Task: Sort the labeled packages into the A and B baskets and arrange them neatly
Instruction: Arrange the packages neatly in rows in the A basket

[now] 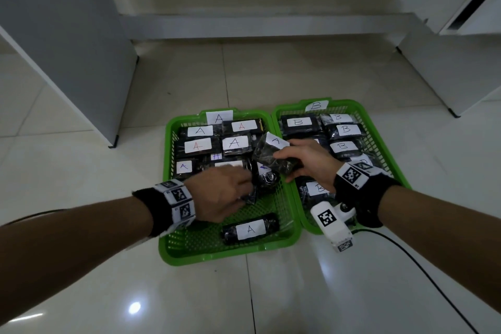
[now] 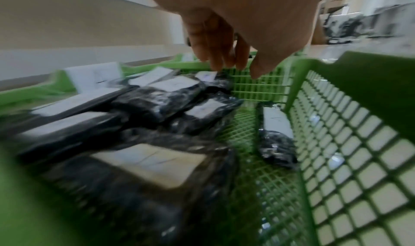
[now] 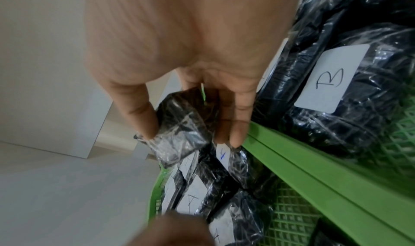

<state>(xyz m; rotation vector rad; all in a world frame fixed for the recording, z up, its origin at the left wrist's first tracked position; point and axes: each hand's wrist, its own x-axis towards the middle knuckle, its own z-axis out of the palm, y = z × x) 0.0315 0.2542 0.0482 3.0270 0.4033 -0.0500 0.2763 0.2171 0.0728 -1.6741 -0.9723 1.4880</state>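
A black plastic-wrapped package with an A label [image 1: 273, 156] is held in the right hand [image 1: 309, 160], lifted and tilted over the shared edge of the two baskets. In the right wrist view the thumb [image 3: 139, 115] presses one face of this package [image 3: 179, 131] and the fingers [image 3: 235, 118] curl round the other side, so the grip is a firm pinch.

Just below and to the left of that hand, the left hand [image 1: 219, 192] reaches into the A basket [image 1: 230, 255], its fingers bent down among the packages there. The head view suggests the fingertips touch a small dark package [image 1: 252, 192], but whether they actually grip it cannot be told; in the blurred left wrist view the fingers [image 2: 215, 42] hang loosely downward above the basket's mesh floor.

Beyond the left hand lie the other A packages [image 1: 199, 145] in rough rows, labels up. Nearer than the left hand, a single A package [image 1: 250, 229] lies apart on the mesh floor of the basket.

Under and beyond the right hand sits the B basket [image 1: 379, 127], filled with B packages [image 1: 344, 130], labels up, one [image 1: 315, 188] lying just beside the right wrist. Each basket carries a paper letter tag at its far rim. Both baskets stand side by side, touching, on a glossy tiled floor [image 1: 325, 293].
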